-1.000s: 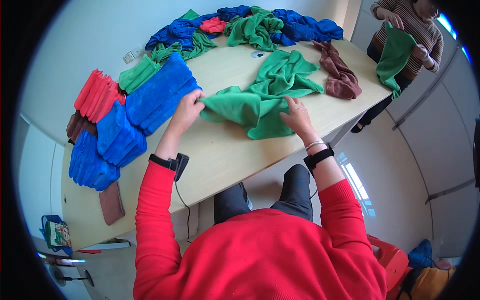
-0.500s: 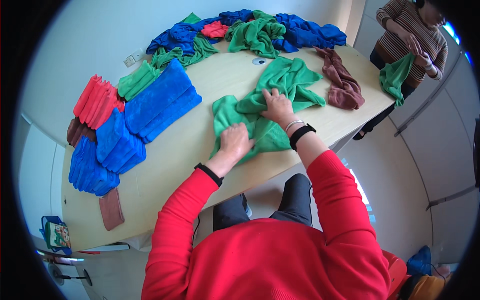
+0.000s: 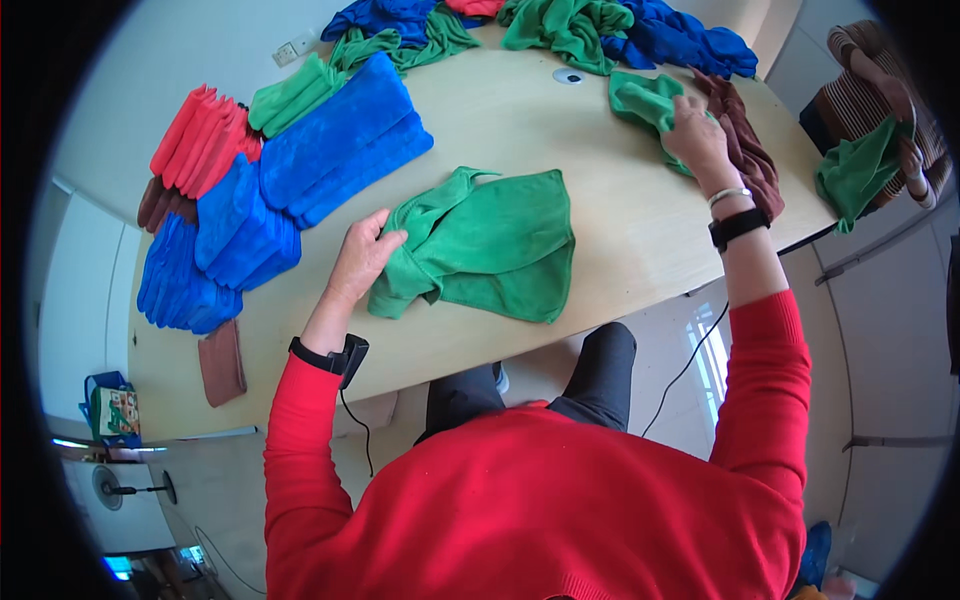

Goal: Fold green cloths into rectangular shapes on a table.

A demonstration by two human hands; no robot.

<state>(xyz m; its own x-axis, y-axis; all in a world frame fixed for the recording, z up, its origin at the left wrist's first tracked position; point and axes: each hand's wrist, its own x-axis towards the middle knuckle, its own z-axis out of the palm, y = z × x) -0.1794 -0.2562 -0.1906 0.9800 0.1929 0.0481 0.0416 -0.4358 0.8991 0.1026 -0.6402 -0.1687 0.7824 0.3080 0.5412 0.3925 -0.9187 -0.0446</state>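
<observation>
On the table before me lies a partly spread green towel [image 3: 510,245], its left side folded over and rumpled. My left hand [image 3: 362,256] pinches its left edge, thumb on top and the other fingers partly hidden. Farther off to the right, my right hand [image 3: 696,138] is closed on a second, bunched green towel [image 3: 640,96]. Right beside that hand a crumpled brown towel [image 3: 745,160] lies along the table's right side, partly covered by my hand and wrist.
Stacks of folded blue towels [image 3: 340,140], red towels [image 3: 205,140] and green towels [image 3: 295,95] stand at the left. A folded brown towel [image 3: 222,362] lies near the front left edge. Loose towels [image 3: 565,30] heap at the back. Another person [image 3: 880,110] holds a green towel at the right.
The two green towels have come apart. My right hand has carried one away to the far right, beside the brown towel. My left hand has shifted left to the other's edge.
</observation>
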